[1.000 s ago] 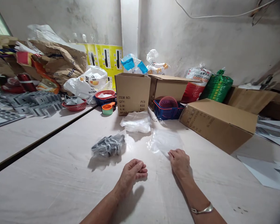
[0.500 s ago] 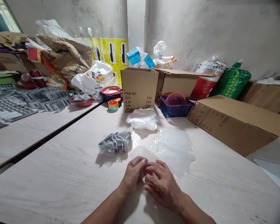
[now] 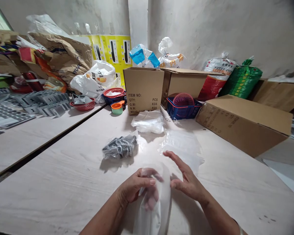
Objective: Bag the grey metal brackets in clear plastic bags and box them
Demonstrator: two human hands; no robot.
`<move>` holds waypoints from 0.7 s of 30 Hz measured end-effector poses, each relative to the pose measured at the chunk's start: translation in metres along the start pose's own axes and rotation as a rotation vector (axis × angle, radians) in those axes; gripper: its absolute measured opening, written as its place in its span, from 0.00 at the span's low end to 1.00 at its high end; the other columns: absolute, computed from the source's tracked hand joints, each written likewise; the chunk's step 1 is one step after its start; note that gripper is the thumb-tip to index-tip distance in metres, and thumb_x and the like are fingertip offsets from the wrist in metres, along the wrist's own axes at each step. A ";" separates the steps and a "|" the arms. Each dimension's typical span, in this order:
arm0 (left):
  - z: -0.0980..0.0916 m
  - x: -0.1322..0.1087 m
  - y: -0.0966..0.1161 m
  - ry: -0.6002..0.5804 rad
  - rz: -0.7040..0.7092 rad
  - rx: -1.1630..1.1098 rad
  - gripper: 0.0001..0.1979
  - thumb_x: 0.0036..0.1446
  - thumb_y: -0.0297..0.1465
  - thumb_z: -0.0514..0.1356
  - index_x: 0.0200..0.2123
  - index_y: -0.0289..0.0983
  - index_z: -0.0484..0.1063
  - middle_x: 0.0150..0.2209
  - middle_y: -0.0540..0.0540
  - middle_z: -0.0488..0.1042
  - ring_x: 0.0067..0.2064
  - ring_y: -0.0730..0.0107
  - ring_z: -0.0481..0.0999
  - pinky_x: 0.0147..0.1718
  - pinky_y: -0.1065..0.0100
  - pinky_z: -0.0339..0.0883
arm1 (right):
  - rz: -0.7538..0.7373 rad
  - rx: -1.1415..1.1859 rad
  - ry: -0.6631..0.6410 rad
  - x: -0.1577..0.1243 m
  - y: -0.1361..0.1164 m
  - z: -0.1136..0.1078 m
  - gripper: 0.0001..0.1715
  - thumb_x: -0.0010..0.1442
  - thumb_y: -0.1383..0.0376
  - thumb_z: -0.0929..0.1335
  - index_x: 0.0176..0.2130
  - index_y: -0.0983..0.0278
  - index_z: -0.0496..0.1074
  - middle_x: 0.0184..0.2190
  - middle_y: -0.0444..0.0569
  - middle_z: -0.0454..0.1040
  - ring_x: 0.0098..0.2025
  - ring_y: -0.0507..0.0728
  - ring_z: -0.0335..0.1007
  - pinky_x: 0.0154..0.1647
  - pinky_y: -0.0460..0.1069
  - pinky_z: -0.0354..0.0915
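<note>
On the pale table top (image 3: 71,182) stands an upright brown cardboard carton with black printed letters (image 3: 144,88). Well in front of this carton, on the person's side, the left hand (image 3: 133,186) holds a clear, soft plastic bag (image 3: 150,220): the thumb lies on the near face of the film, and the other fingers show through it from behind. The lower end of the bag goes out of the view. The right hand (image 3: 188,182), in front of the carton and a little to its right, is wide, with thumb and fingers well apart. Its thumb is just beside the bag's edge; whether it touches the film, I cannot tell.

Directly before the carton's foot lies a whitish bundle of clear film (image 3: 148,122). Farther in front of the carton, to its right, flat clear plastic pieces (image 3: 181,145) are spread out; to its left rests a crumpled clear packet with dark grey pieces inside (image 3: 120,147). Beside the carton, on its right, is a blue plastic basket (image 3: 172,112), and on its left, a round orange and pale green object (image 3: 117,109).
</note>
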State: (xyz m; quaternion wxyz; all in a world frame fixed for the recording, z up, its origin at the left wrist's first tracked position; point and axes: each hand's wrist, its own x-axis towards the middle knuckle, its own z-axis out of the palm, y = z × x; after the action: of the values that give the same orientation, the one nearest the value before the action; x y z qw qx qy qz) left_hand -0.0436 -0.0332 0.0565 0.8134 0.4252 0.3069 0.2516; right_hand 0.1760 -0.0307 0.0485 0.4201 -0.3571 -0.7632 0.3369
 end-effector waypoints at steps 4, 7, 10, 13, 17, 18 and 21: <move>-0.003 0.001 -0.001 -0.046 -0.006 -0.029 0.16 0.47 0.37 0.60 0.39 0.34 0.72 0.25 0.38 0.77 0.16 0.66 0.71 0.11 0.76 0.52 | 0.200 0.227 -0.094 -0.001 0.005 0.012 0.43 0.49 0.50 0.71 0.59 0.58 0.57 0.46 0.52 0.68 0.50 0.60 0.63 0.50 0.56 0.61; -0.008 0.004 -0.004 -0.020 0.011 -0.035 0.16 0.47 0.36 0.60 0.39 0.34 0.72 0.25 0.38 0.77 0.16 0.67 0.72 0.11 0.76 0.54 | 0.342 0.392 -0.006 0.001 0.015 0.017 0.30 0.51 0.55 0.71 0.51 0.62 0.65 0.28 0.42 0.67 0.32 0.52 0.66 0.35 0.48 0.65; -0.012 0.005 -0.008 0.030 0.005 0.001 0.15 0.45 0.35 0.62 0.37 0.33 0.72 0.25 0.39 0.77 0.19 0.66 0.73 0.14 0.74 0.59 | 0.402 0.464 0.167 0.005 0.024 0.013 0.24 0.51 0.57 0.71 0.47 0.63 0.68 0.24 0.39 0.62 0.27 0.49 0.63 0.29 0.46 0.64; -0.014 0.008 -0.013 0.032 -0.015 0.038 0.13 0.43 0.31 0.64 0.34 0.33 0.72 0.24 0.40 0.76 0.19 0.66 0.73 0.14 0.73 0.60 | 0.415 0.466 0.308 0.007 0.029 0.003 0.24 0.50 0.57 0.72 0.46 0.63 0.68 0.26 0.40 0.62 0.30 0.52 0.65 0.28 0.47 0.66; -0.017 0.016 -0.020 0.091 -0.001 0.010 0.10 0.42 0.29 0.65 0.31 0.33 0.69 0.22 0.42 0.75 0.19 0.65 0.73 0.14 0.73 0.60 | 0.374 0.361 0.505 0.008 0.037 -0.007 0.26 0.51 0.56 0.71 0.47 0.63 0.66 0.29 0.43 0.65 0.33 0.54 0.67 0.31 0.51 0.70; -0.018 0.019 -0.022 0.166 0.050 -0.023 0.10 0.43 0.29 0.65 0.29 0.33 0.68 0.22 0.43 0.75 0.19 0.66 0.73 0.14 0.72 0.61 | 0.353 0.290 0.566 0.008 0.037 -0.007 0.26 0.51 0.56 0.71 0.48 0.63 0.66 0.32 0.45 0.66 0.35 0.55 0.68 0.33 0.53 0.70; -0.019 0.029 -0.023 0.437 0.200 -0.183 0.13 0.42 0.31 0.67 0.26 0.35 0.65 0.23 0.46 0.74 0.21 0.69 0.73 0.18 0.70 0.65 | 0.244 0.002 0.682 0.007 0.034 -0.004 0.25 0.54 0.57 0.69 0.49 0.62 0.65 0.41 0.51 0.68 0.42 0.58 0.67 0.38 0.54 0.70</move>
State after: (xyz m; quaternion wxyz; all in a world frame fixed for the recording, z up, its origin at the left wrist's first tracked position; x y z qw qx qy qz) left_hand -0.0340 -0.0155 0.0203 0.7341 0.3136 0.4075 0.4436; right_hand 0.1858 -0.0063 0.0250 0.6075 -0.5370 -0.5307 0.2467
